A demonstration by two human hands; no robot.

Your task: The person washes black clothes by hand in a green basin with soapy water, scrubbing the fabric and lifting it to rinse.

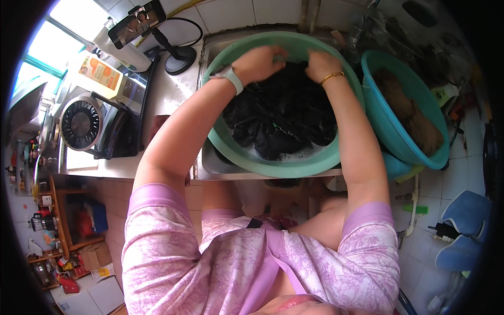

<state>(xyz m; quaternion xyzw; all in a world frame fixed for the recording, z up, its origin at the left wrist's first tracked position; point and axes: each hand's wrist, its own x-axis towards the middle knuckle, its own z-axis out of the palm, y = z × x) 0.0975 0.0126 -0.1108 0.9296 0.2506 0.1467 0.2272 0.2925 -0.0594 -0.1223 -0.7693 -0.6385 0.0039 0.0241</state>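
Observation:
A large green plastic basin (271,169) rests over a metal sink (210,167) in front of me. Dark wet cloth (279,114) lies heaped inside it, with suds along the near edge. My left hand (258,65), with a pale watch on the wrist, is over the far left part of the cloth; its fingers are blurred and bent, and its grip is unclear. My right hand (323,66), wearing a gold-coloured bracelet, is closed on the cloth at the far right of the heap. The two hands are apart.
On the right a tilted turquoise basin (397,130) holds brown cloth (413,114). To the left, a phone (138,23) on a stand (180,59), a small fan (82,123) and a carton-like container with an orange label (100,75) stand on the counter (169,94).

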